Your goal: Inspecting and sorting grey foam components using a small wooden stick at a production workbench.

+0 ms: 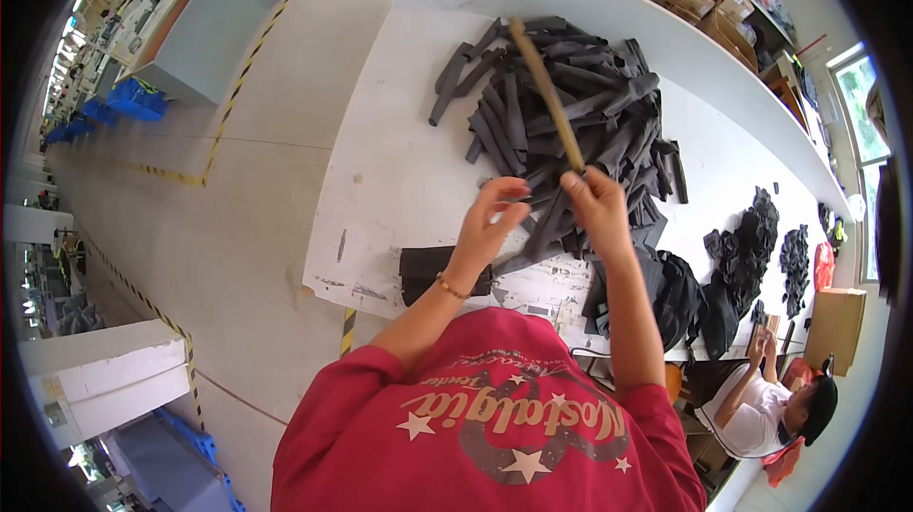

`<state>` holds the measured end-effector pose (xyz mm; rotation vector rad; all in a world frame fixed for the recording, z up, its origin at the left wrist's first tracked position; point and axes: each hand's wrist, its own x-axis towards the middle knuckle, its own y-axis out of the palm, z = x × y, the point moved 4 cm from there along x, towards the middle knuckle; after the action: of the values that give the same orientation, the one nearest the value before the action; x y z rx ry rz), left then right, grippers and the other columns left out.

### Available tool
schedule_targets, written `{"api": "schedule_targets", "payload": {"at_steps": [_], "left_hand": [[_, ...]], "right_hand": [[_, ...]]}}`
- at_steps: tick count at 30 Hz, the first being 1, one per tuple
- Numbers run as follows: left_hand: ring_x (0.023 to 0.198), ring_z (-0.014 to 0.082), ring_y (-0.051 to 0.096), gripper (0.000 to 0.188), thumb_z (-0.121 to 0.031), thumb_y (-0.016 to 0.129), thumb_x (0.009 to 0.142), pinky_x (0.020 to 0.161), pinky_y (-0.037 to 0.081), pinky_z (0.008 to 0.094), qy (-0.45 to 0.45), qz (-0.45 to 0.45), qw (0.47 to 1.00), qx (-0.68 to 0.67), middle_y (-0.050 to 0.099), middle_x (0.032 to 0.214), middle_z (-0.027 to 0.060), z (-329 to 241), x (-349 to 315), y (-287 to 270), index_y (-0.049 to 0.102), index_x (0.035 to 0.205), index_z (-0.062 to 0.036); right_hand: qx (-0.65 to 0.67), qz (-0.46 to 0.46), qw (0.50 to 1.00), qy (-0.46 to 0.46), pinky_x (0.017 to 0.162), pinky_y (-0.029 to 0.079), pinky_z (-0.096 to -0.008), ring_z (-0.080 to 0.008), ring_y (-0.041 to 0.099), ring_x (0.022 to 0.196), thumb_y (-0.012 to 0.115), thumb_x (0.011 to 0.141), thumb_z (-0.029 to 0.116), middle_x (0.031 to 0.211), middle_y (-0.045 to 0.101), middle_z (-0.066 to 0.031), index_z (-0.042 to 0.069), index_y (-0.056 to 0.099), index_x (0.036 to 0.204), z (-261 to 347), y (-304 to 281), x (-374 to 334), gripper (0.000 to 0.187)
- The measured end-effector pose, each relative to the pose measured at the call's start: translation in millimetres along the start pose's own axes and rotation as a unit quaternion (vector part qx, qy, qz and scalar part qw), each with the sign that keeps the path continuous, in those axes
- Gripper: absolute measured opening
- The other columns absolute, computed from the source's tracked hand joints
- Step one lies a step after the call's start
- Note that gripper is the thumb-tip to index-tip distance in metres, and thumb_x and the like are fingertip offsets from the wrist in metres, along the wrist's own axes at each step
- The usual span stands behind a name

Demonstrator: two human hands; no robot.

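The right hand (597,208) is clenched around the near end of a long wooden stick (547,94), which slants up and away over the pile of dark fabric strips (561,122) on the white surface (399,160). The left hand (490,222) is released, fingers curled just beside one strip (seemingly lifted toward the stick). A folded black piece (423,270) lies at the near edge; another person (770,407) sits far right.
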<state>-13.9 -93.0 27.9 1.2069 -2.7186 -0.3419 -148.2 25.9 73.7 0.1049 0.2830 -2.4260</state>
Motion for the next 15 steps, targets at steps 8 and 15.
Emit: {"api": "schedule_targets", "payload": {"at_steps": [8,15], "left_hand": [[0.083,0.0046,0.055,0.013,-0.010,0.060,0.092,0.074,0.046,0.0205,-0.115,0.106,0.984,-0.086,0.058,0.089,-0.0015,30.3,2.2,6.9,0.058,0.101,-0.0007],[0.082,0.0098,0.056,0.018,-0.020,0.055,0.092,0.073,0.047,0.0263,-0.058,0.101,0.993,0.014,0.060,0.087,0.0025,13.5,9.7,10.7,0.058,0.095,-0.0027]], "right_hand": [[0.163,-0.017,0.986,0.027,0.049,0.030,-0.0170,0.0009,0.040,0.056,0.070,0.084,0.012,0.067,0.049,0.0070,0.004,0.058,0.097,-42.7,28.9,-21.2,0.020],[0.106,0.040,0.994,0.010,0.047,0.025,-0.0184,0.0007,0.033,0.053,0.065,0.088,0.013,0.066,0.047,0.0089,0.007,0.059,0.091,-58.5,38.8,-25.1,0.009]]}}
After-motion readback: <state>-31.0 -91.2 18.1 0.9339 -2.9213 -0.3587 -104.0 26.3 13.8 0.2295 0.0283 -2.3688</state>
